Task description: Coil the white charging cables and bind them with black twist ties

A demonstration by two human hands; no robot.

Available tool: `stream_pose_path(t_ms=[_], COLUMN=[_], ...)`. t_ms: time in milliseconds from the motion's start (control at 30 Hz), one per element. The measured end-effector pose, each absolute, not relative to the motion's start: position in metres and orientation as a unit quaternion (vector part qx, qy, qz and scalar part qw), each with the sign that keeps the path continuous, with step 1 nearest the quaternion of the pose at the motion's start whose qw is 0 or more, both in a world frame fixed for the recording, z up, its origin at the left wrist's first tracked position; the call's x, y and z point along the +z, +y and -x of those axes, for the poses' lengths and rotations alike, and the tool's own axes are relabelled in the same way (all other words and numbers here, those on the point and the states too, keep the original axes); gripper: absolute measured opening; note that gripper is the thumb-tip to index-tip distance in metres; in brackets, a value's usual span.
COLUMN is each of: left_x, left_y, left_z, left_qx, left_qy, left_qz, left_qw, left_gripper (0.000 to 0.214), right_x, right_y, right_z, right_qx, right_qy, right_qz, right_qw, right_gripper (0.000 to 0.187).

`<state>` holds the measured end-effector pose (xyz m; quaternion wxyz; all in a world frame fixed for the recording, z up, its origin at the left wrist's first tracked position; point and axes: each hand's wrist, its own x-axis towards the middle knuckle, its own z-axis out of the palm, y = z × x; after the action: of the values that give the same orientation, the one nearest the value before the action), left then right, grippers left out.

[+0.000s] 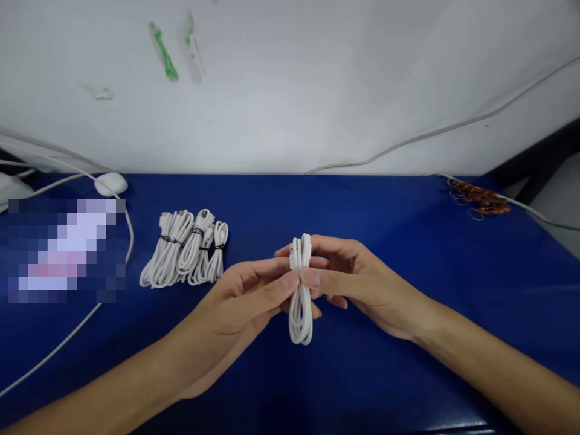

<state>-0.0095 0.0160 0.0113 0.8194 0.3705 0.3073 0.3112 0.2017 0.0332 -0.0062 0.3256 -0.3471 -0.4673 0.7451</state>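
Observation:
A folded white cable bundle (301, 302) stands upright above the blue table top (408, 254), held between both hands. My left hand (235, 308) pinches its middle from the left with thumb and fingers closed on it. From the right, my right hand (353, 278) grips the same bundle, fingers wrapped behind its upper end where the plugs show. The bundle's lower loops hang free below the fingers.
Several tied white cable bundles (185, 248) lie in a row at the left. A pile of brown rubber bands (480, 200) sits at the far right. A white mouse (111, 183) and loose white cords (67, 332) lie at the left, beside a blurred patch. A white wall (290, 84) rises behind.

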Motion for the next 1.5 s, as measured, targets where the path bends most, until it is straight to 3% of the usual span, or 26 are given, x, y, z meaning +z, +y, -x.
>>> stream_pose_path(t_ms=[233,400,533,767,1100,1367,1500], left_x=[0.004,0.002,0.004,0.003,-0.009,0.014,0.011], left_y=[0.013,0.014,0.013,0.011,0.01,0.011,0.013], left_z=[0.01,0.008,0.006,0.008,0.007,0.008,0.007], left_qx=[0.338,0.338,0.32,0.289,0.289,0.344,0.322], left_qy=[0.348,0.36,0.357,0.365,0.349,0.479,0.475], left_qz=[-0.311,-0.314,-0.326,-0.33,-0.333,-0.337,-0.34], left_qw=[0.817,0.811,0.815,0.821,0.827,0.734,0.745], left_gripper=[0.023,0.018,0.016,0.021,0.022,0.026,0.021], right_x=[-0.008,-0.006,-0.006,-0.01,-0.007,-0.009,-0.007], right_y=[0.036,0.035,0.036,0.041,0.043,0.042,0.041], right_z=[-0.203,-0.202,-0.202,-0.202,-0.201,-0.203,-0.203], right_qx=[0.713,0.686,0.639,0.599,0.59,0.639,0.672], right_qy=[-0.487,-0.504,-0.492,-0.469,-0.481,-0.441,-0.419], right_qz=[0.334,0.357,0.387,0.433,0.471,0.436,0.422], right_qw=[0.378,0.384,0.447,0.483,0.445,0.455,0.441], right_gripper=[0.017,0.021,0.012,0.026,0.032,0.032,0.035])
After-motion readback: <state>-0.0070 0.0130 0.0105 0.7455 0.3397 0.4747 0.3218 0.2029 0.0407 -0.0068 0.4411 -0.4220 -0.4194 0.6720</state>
